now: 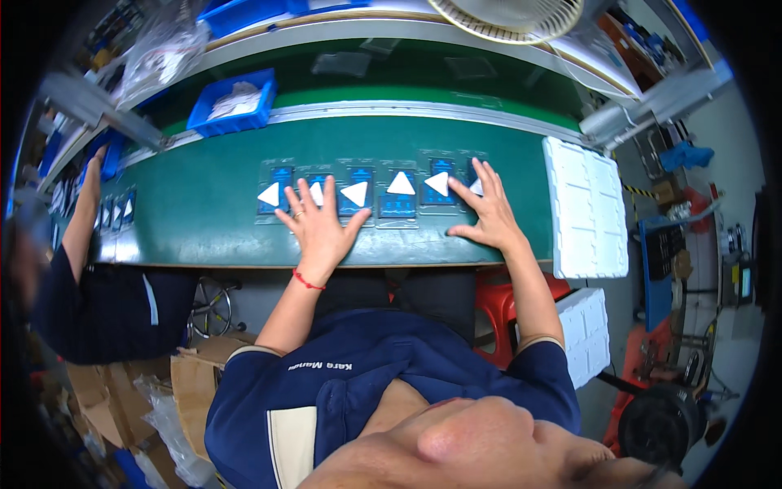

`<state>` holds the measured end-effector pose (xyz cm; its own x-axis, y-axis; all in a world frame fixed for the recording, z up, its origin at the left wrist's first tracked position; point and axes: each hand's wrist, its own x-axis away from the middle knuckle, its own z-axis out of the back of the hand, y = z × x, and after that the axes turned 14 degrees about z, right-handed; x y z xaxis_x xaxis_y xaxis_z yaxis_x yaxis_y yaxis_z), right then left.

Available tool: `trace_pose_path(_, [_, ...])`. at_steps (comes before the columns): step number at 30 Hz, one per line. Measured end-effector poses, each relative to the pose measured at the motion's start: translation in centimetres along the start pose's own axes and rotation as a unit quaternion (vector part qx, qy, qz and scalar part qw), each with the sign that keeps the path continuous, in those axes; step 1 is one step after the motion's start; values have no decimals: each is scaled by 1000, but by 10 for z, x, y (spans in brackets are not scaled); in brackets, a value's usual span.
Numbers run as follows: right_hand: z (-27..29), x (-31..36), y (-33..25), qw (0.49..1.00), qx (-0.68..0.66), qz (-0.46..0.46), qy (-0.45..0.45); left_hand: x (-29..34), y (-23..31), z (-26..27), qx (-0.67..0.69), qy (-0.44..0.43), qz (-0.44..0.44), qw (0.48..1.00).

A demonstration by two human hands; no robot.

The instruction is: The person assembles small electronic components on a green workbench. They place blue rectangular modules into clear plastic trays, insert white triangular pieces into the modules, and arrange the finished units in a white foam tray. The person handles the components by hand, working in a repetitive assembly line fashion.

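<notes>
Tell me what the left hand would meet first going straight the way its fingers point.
Likely the second packet from the left, partly beneath the left hand; contact is unclear. Beyond lies the metal rail.

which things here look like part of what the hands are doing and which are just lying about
Seem part of the work:
six blue packs with white triangles, in a row
left hand, over the second pack from left
right hand, over the rightmost pack

Seem just lying about:
blue bin with pale contents
white tray at right
fan
cardboard box
</notes>
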<state>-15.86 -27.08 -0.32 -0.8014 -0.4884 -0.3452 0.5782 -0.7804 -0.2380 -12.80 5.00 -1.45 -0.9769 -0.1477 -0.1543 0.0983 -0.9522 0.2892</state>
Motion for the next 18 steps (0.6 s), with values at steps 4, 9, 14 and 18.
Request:
trace_pose_path(4, [-12, -18, -22, 995, 29, 12, -91, -10, -13, 8, -8, -40, 44, 998])
trace_pose_path(9, [-44, -63, -70, 992, 51, 36, -111, -39, -75, 22, -22, -19, 77, 997])
trace_pose_path(14, [-106, -142, -131, 994, 27, 89, -66, -87, -189, 36, -54, 17, 96, 994])
trace_pose_path(18, [-151, -209, -185, 993, -22, 112, -29, -134, -293, 52, -56, 39, 96, 993])
